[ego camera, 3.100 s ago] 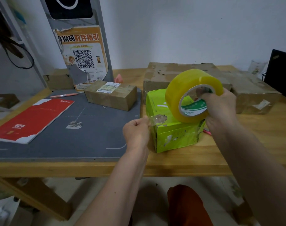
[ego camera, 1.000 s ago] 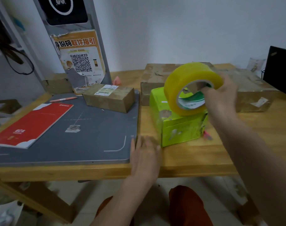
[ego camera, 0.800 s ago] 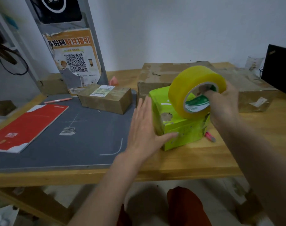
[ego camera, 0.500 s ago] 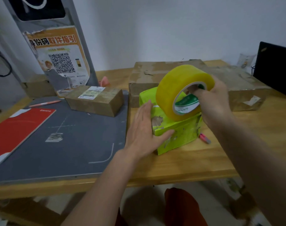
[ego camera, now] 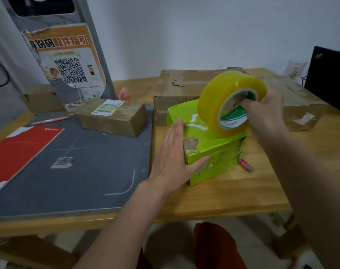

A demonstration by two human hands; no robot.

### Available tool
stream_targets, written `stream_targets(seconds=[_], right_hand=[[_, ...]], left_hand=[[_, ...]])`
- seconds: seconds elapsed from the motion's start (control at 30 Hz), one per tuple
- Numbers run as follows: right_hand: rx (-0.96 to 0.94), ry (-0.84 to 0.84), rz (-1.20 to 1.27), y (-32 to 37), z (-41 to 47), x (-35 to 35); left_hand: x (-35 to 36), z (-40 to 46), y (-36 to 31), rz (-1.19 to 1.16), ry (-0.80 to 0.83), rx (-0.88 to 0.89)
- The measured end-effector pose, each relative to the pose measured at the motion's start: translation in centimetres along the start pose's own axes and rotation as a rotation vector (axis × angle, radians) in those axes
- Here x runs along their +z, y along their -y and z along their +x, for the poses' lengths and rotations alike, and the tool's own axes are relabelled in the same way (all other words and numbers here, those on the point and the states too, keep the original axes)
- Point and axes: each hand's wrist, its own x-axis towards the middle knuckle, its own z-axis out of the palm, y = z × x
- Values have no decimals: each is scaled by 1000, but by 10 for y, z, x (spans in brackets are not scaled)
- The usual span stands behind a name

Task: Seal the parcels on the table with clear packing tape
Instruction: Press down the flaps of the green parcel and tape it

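While the flat left hand (ego camera: 172, 162) now pressed the bright green cardboard box (ego camera: 213, 152),
the right hand (ego camera: 262, 115) gripped the big yellow tape roll (ego camera: 219, 98) near the table's front edge, ready to tape.

Bare table (ego camera: 233, 193) lies open in front of the green box (ego camera: 213, 152). My left hand (ego camera: 173, 158) blocks its left side, a pink pen (ego camera: 246, 165) lies at its right, and big brown cartons (ego camera: 177, 90) wall off the back.
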Motion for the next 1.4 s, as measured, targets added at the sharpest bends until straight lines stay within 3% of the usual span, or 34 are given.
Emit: stream_targets(seconds=[0.1,0.2,0.27,0.43,0.63,0.9,1.07,1.2,1.4], right_hand=[[6,-19,-34,-4,3,-4],[1,-20,-38,-5,3,-7],[-17,-12,-35,-3,0,-7],[-64,5,-8,5,-6,-5],[25,0,45,2,-7,1],[146,-28,154,4,-20,5],[148,6,147,3,-19,6],[158,-10,137,0,-15,4],[158,-2,139,-2,-14,9]], left_hand=[[0,-12,-9,12,-75,-41],[7,-32,-27,123,-206,120],[11,-38,-34,257,-155,211],[-6,-24,-62,549,68,38],[-12,-4,-66,382,147,-16],[-29,-11,-47,318,200,92],[-26,-16,-46,241,117,14],[-11,2,-56,371,147,22],[-6,-12,-14,45,4,195]])
